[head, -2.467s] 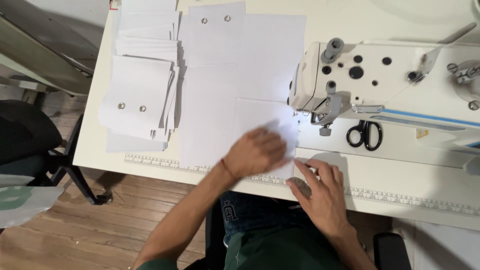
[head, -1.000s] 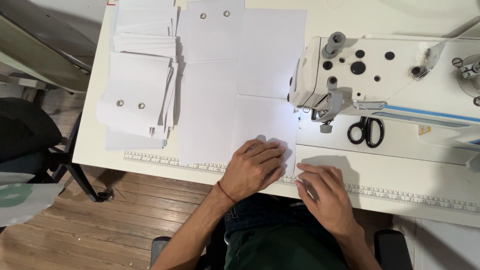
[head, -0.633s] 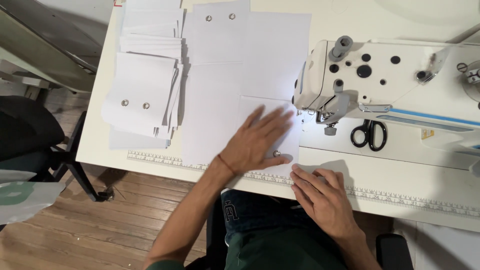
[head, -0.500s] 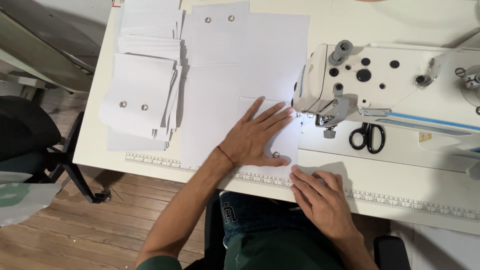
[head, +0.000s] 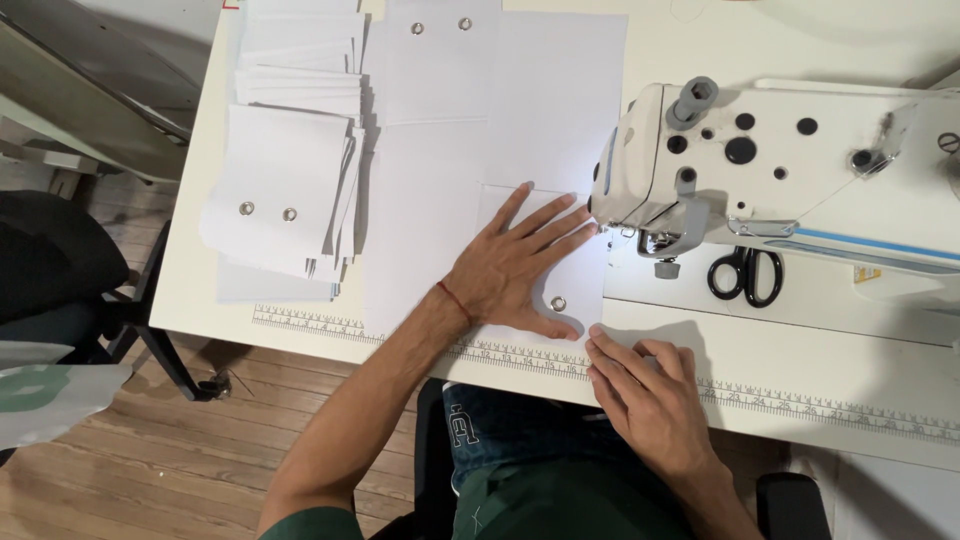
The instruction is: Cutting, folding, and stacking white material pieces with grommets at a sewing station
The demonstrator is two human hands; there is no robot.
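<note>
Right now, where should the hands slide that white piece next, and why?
Probably a short slide to the right, toward the needle of the sewing machine. The left hand lies flat on the white fabric piece, whose eyelet shows by the thumb. The right hand rests at the table edge, and the piece sits just beside the machine head.

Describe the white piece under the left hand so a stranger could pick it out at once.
Start at the white sewing machine. Just left of its needle end lies a white piece, pinned flat by the spread left hand. Unlike the stacked pieces further left, it lies single, one metal eyelet showing beside the thumb.
</note>
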